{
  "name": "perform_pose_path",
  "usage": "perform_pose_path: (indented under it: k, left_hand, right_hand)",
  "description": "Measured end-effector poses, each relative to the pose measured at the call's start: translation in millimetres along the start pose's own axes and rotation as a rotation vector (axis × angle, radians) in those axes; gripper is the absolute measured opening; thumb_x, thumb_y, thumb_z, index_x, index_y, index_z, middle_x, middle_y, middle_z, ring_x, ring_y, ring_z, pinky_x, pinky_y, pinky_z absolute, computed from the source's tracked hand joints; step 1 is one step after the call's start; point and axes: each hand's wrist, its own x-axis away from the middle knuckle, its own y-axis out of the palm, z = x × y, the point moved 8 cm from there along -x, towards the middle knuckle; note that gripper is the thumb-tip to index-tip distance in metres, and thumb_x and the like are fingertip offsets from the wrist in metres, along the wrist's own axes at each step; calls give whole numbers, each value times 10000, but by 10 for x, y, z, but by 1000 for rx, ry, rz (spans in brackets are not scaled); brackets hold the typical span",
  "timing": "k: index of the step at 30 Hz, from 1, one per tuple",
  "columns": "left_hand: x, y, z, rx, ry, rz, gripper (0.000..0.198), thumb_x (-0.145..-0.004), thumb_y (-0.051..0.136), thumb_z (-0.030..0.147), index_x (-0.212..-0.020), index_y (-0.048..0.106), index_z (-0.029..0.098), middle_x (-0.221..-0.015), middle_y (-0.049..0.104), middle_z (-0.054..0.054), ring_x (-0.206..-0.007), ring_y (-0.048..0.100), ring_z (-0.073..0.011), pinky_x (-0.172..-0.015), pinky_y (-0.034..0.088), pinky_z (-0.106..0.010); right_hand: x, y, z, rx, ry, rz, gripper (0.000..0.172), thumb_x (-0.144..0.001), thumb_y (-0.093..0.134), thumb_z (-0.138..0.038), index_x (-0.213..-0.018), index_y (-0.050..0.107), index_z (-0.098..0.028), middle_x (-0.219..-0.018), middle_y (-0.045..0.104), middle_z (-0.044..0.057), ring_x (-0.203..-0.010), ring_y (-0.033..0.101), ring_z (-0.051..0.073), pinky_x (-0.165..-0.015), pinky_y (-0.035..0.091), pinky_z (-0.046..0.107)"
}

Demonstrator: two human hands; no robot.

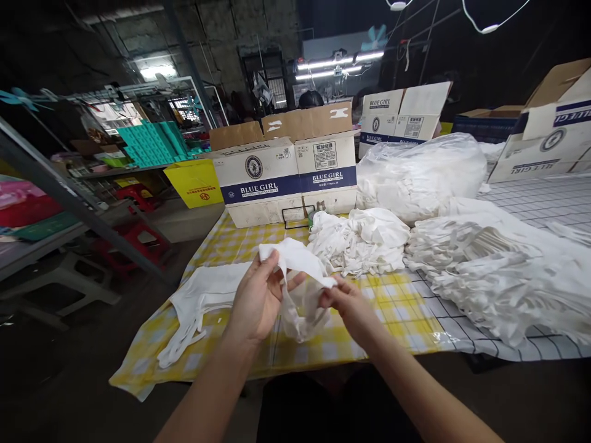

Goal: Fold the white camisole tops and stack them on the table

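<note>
Held up above the checked tablecloth is a small white fabric garment (pixel 302 258), with a thinner, see-through part hanging below its upper band. My left hand (pixel 258 298) pinches it at the left end between thumb and fingers, other fingers partly behind the cloth. At its right end, my right hand (pixel 348 301) grips the corner with bent fingers. Flat on the table to the left lies a white strappy garment (pixel 198 295), its straps toward the front edge. Beyond my right hand sits a loose heap of white garments (pixel 357 240).
A "BLUE GIRL" carton (pixel 286 178) stands at the back of the yellow checked tablecloth (pixel 392 314), a black wire frame (pixel 295 216) before it. Layered white garments (pixel 498 271) and a clear plastic bag (pixel 420 172) fill the right. A slanted metal post (pixel 87 203) rises left.
</note>
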Motion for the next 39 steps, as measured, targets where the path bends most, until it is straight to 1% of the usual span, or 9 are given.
perform_pose_path:
  k: [4,9,16,23,27,29,31,35,39]
  left_hand:
    - [-166,-413,153,-161,102,61,175,-771,628,205,-921,545,174,-795,642,-2,-679,651,-152,-580,583,-308]
    - [-477,-893,21,-393,-2,30,236,-745,653,318,-834,484,178,-607,568,39,-333,463,-59,-286,291,-147]
    - [-720,-1270,-118,-615,-308,-51,317,-723,648,425,-800,489,162,-553,540,23,-293,247,2,-311,137,-135]
    - [-842,-1500,67,-1017,-186,-105,433,-594,745,400,-915,591,154,-495,419,70,-387,310,-52,-379,177,-168]
    - [-819,-1541,299,-1121,226,132,353,-558,751,270,-874,625,174,-791,575,-36,-691,522,-166,-572,394,-231]
    - [-625,-1384,286,-1277,486,207,248,-635,684,220,-874,623,194,-917,576,-65,-880,521,-223,-746,415,-296]
    - [-419,-1116,-23,-1459,577,43,184,-742,580,203,-924,611,210,-964,573,-69,-963,505,-239,-856,381,-355]
    - [-13,-742,-944,-1605,427,-528,362,-728,620,211,-1084,569,249,-1065,561,-56,-1024,494,-243,-892,376,-392]
    - [104,-712,-1286,-1587,353,-666,246,-700,660,206,-944,629,221,-1103,556,-64,-1056,478,-244,-925,356,-387]
  right_hand:
    - [25,-281,-220,-338,217,-66,120,-759,655,-260,-816,583,-183,-435,236,-125,-360,209,26,-423,292,166]
    - [112,-729,-807,-343,185,-33,328,-737,640,-183,-1058,584,-221,-677,503,-51,-427,341,23,-380,304,138]
    - [141,-1345,-1414,-204,-93,152,217,-715,582,-89,-864,623,-242,-705,524,-43,-372,229,20,-316,257,143]
    - [-6,-1929,-1099,-54,-87,357,217,-664,676,-179,-861,624,-252,-754,574,-10,-512,463,68,-376,370,154]
    - [-149,-2113,-778,582,-37,481,267,-723,603,-299,-975,616,-213,-972,618,80,-831,593,212,-634,508,322]
    - [-152,-1966,-634,928,-71,522,307,-734,587,-277,-1022,618,-174,-1085,585,141,-1005,538,301,-813,458,457]
    - [-130,-1561,-458,1161,-200,413,319,-756,566,-229,-1068,614,-178,-1191,531,154,-1122,459,329,-932,361,512]
    - [31,-453,188,1353,-349,-307,412,-762,576,-173,-1164,563,-267,-1281,491,76,-1186,431,265,-975,348,441]
    - [137,-68,444,1224,-264,-552,168,-741,590,-140,-879,650,-214,-1038,617,53,-994,550,228,-888,395,369]
